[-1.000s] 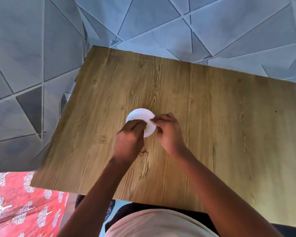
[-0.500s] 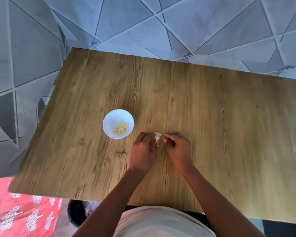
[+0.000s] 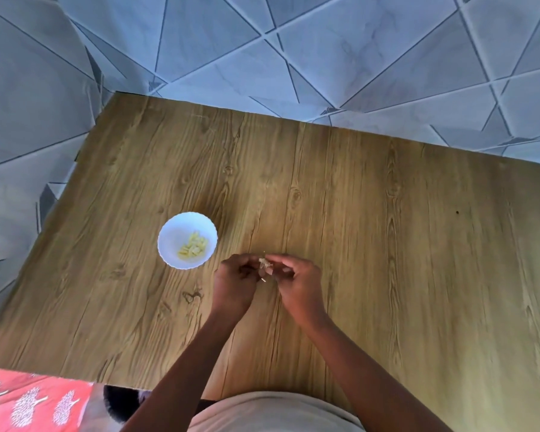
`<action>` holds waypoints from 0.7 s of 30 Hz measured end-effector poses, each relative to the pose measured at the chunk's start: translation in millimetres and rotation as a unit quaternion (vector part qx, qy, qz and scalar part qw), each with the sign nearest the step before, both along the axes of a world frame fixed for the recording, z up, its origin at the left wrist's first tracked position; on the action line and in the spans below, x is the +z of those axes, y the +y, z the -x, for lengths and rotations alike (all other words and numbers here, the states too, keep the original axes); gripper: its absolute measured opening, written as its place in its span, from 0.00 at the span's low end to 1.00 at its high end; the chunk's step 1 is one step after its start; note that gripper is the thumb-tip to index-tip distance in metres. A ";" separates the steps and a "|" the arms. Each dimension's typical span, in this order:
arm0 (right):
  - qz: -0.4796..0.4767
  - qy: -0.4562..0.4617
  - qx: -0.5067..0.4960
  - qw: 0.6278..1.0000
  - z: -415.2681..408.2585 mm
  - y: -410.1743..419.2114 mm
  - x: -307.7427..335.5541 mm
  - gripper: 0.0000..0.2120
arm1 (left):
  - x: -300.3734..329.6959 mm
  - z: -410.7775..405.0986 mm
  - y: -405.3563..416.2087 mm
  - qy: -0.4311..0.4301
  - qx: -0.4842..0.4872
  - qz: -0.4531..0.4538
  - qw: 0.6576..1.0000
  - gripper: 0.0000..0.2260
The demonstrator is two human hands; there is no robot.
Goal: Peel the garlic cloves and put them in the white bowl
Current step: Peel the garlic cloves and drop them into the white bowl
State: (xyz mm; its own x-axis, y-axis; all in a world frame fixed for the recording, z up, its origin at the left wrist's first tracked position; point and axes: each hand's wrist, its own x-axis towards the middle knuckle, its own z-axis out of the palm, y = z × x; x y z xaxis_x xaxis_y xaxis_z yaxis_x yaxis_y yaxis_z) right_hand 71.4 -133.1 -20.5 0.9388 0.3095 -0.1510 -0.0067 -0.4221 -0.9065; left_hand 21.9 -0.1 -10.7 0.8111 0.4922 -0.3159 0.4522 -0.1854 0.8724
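A small white bowl [image 3: 172, 241] with a scalloped rim stands on the wooden table [image 3: 387, 244], left of centre. Several peeled yellowish garlic cloves [image 3: 194, 247] lie inside it. Just right of the bowl, my left hand [image 3: 236, 283] and my right hand [image 3: 296, 283] meet fingertip to fingertip above the table. Both pinch one small pale garlic clove [image 3: 264, 263] with papery skin between them. Most of the clove is hidden by my fingers.
The table's left edge and far edge border a grey tiled floor [image 3: 325, 57] with a triangle pattern. A red patterned cloth [image 3: 28, 400] lies at the lower left, below the table's near edge.
A second ago both hands were over the bowl. They have since moved to its right, holding a garlic clove between them. The view has shifted, and the bowl now shows its contents.
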 end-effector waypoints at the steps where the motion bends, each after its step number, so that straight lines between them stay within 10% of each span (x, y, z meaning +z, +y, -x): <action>1: -0.009 0.002 -0.009 1.000 -0.5 1.0 1.4 0.13 | 3.3 -0.5 0.9 -0.003 0.006 0.027 1.000 0.11; 21: -0.048 0.118 -0.019 0.992 -25.1 18.9 3.2 0.10 | 3.5 -9.3 17.5 -0.005 0.095 0.096 0.991 0.06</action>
